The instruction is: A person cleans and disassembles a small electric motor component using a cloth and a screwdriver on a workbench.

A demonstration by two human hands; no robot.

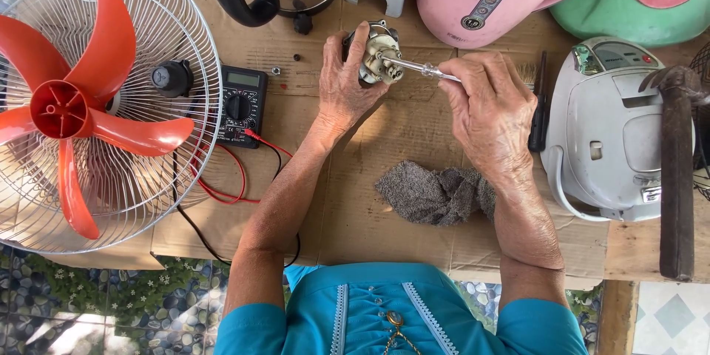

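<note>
Two hands work on a small metal motor above a cardboard-covered table.
Left hand point(346, 89) wraps the motor point(379, 55); right hand point(488, 107) grips a screwdriver point(421, 68), tip apparently touching the motor.

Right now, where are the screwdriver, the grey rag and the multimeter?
screwdriver point(423, 68), head view, on its metal shaft.
grey rag point(429, 194), head view, on its middle.
multimeter point(240, 106), head view, on its dial.

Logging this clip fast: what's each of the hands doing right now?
Left hand: closed around small motor.
Right hand: closed on screwdriver.
</note>
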